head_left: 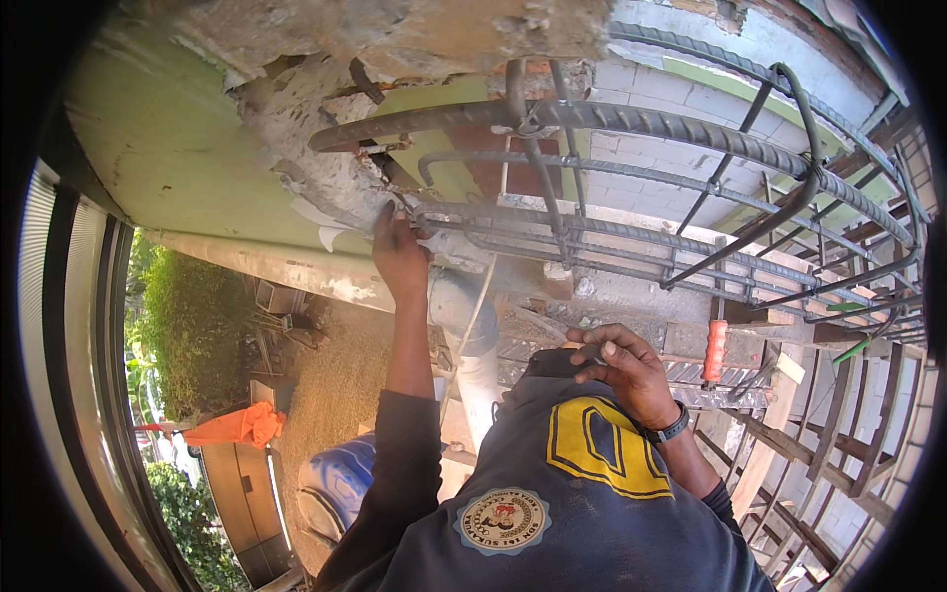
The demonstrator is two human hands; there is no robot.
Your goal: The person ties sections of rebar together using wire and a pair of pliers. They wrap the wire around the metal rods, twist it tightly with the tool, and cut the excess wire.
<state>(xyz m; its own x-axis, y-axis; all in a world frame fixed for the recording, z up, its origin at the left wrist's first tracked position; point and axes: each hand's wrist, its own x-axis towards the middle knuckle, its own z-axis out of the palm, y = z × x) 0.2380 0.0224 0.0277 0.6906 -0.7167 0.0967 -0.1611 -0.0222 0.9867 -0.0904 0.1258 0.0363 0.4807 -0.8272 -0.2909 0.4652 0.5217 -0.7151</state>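
My left hand (401,259) reaches up to the broken edge of the concrete (340,187), beside the ends of the lower steel bars. Its fingers are bent together against the rough edge, and whatever they pinch is hidden. A rebar cage (681,237) of ribbed bars tied with bent stirrups runs from that broken spot off to the right. Close in front of my chest, my right hand (631,373) is held with curled fingers and a watch on the wrist. Something small and dark shows at its fingertips, too unclear to name.
An orange-handled tool (715,353) stands upright beyond my right hand. Below my left arm are a grey pipe (472,335) and a blue drum (337,479). Timber framing (789,434) fills the lower right. A green wall (187,148) lies at the left, with sandy ground far below.
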